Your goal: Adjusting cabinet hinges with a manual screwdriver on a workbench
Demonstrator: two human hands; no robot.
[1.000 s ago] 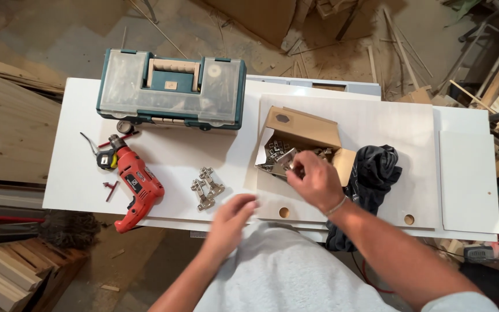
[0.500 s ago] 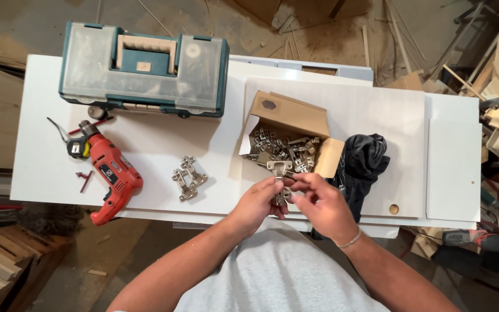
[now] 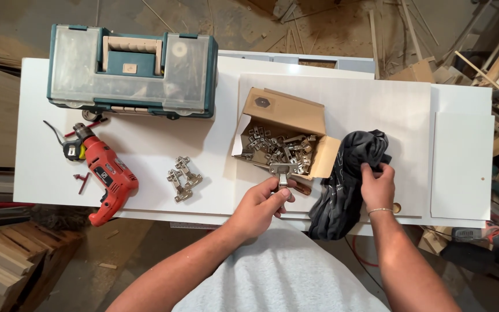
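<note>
Metal hinge (image 3: 282,171) is pinched in the fingertips of the left hand (image 3: 259,203) just in front of an open cardboard box (image 3: 287,118) of hinges, while dark cloth (image 3: 347,179) is gripped by the right hand (image 3: 378,188) on a white panel (image 3: 376,104).

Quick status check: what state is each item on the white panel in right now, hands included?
Toolbox: lid closed.
Cardboard box: flaps open, full of hinges.
Red drill: lying on its side.
Loose hinges: resting on panel, untouched.
Left hand: pinching one hinge.
Right hand: gripping dark cloth.
</note>
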